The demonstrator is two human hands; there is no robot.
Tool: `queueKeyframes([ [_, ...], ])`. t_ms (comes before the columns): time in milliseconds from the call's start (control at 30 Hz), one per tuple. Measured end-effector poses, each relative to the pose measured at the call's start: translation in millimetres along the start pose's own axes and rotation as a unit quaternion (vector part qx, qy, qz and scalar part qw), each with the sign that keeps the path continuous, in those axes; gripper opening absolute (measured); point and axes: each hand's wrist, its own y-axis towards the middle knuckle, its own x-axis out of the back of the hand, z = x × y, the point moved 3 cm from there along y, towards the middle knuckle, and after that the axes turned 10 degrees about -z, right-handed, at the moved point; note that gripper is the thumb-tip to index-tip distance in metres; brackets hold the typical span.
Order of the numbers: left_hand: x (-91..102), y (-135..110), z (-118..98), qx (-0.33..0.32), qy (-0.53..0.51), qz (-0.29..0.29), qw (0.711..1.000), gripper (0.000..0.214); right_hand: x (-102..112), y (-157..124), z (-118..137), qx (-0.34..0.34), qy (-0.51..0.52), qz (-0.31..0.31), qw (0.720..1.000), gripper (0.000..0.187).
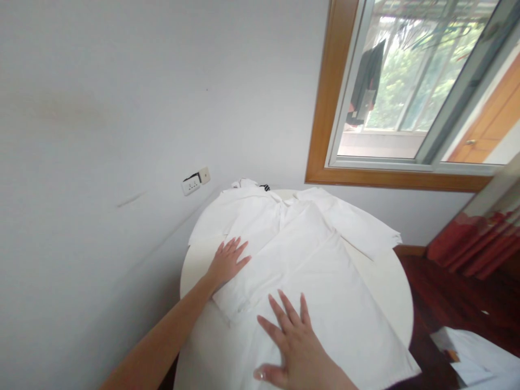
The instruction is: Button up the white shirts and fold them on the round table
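A white short-sleeved shirt (pixel 325 276) lies spread over a round white table (pixel 396 287), its collar toward the wall and its hem toward me. One sleeve reaches out to the right across the tabletop. The left front panel is partly folded and slightly wrinkled. My left hand (pixel 229 262) rests with fingers apart on the shirt's left side. Lower down, my right hand (pixel 292 341) has its fingers spread over the middle of the shirt near the hem. Neither hand grips the cloth.
A wall socket (pixel 190 184) sits left behind the table. A wood-framed window (pixel 320 130) is at the right. White cloth or paper (pixel 479 352) lies low at the right above the dark red floor (pixel 426 292). A red and beige curtain (pixel 475 238) hangs at the right edge.
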Motion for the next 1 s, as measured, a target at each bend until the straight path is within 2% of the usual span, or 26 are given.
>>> queueKeyframes([
  [133, -6.7, -1, 5, -0.016, -0.002, -0.025, 1.000, 0.054, -7, 0, -6, 0.015, -0.006, -0.005, 1.000, 0.079],
  [233, -8.4, -2, 9, -0.030, -0.010, -0.044, 0.999, 0.052, 5, 3, -21, 0.029, -0.031, -0.029, 0.999, 0.079],
  [300, -7.3, -1, 10, -0.031, -0.012, -0.048, 0.998, 0.049, 22, 10, -44, 0.010, -0.072, -0.062, 0.995, 0.073],
  [433, -2.4, 0, 7, -0.032, -0.014, -0.046, 0.998, 0.045, 47, 30, -118, -0.097, -0.176, -0.144, 0.969, 0.060],
  [533, -1.1, 1, 5, -0.038, -0.016, -0.031, 0.999, 0.046, 42, 40, -164, -0.154, -0.215, -0.150, 0.953, 0.059],
  [600, -1.8, 0, 5, -0.039, -0.024, -0.012, 0.999, 0.049, 35, 39, -181, -0.172, -0.226, -0.145, 0.948, 0.059],
  [800, -0.2, 0, 7, -0.018, -0.067, 0.054, 0.996, 0.057, 35, 29, -189, -0.211, -0.244, -0.153, 0.934, 0.061],
  [1000, 1.3, 1, 3, 0.016, -0.077, 0.063, 0.995, 0.058, 34, 28, -191, -0.206, -0.251, -0.151, 0.934, 0.060],
])
